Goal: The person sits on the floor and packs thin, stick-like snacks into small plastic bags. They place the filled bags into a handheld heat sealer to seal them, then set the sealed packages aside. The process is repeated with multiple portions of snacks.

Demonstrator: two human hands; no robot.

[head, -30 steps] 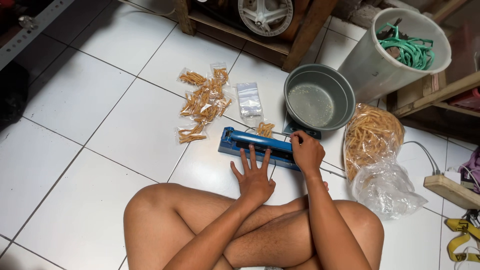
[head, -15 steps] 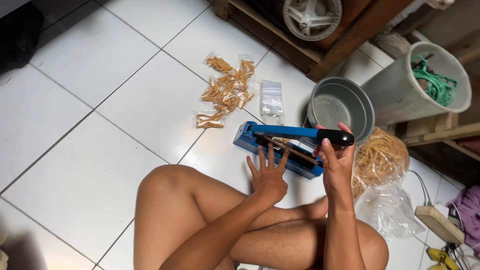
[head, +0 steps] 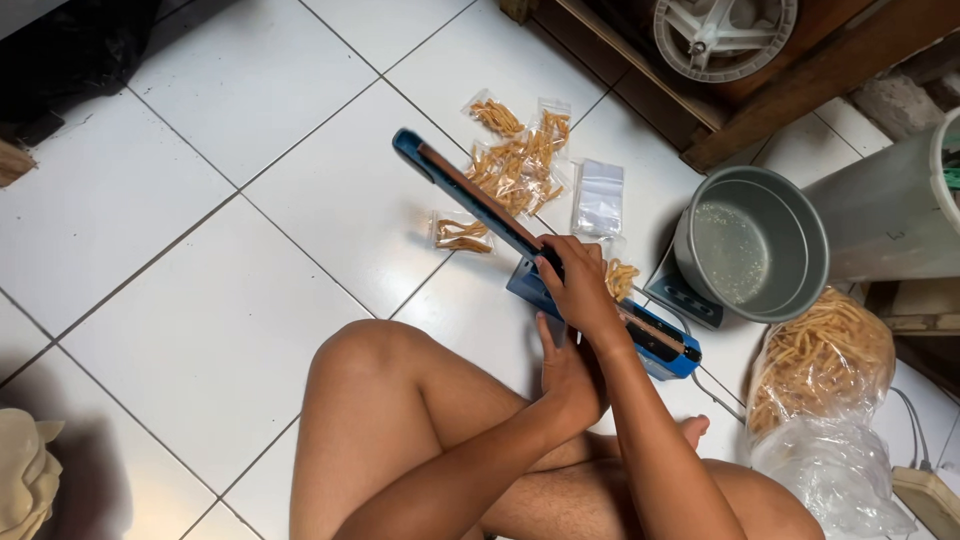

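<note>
A blue heat sealer lies on the white tile floor in front of my crossed legs. Its base point(head: 668, 348) is flat on the floor, and its long lever arm point(head: 465, 190) is raised up and to the left. My right hand point(head: 578, 290) grips that lever near its middle. Just below it, my left hand point(head: 568, 375) is against the near side of the base, its fingers partly hidden by my right hand. A small bag of yellow snack sticks point(head: 622, 275) peeks out behind my right hand.
Several small filled bags point(head: 515, 160) lie beyond the sealer, one apart point(head: 460, 233), beside an empty clear bag point(head: 600, 198). To the right are a grey metal pot point(head: 795, 210), a big open bag of snack sticks point(head: 820, 360), a white bucket point(head: 890, 210) and a power strip point(head: 930, 495).
My right hand has swung the sealer's lever from pressed down to raised high. My left hand has pulled in from lying spread in front of the sealer to its near side.
</note>
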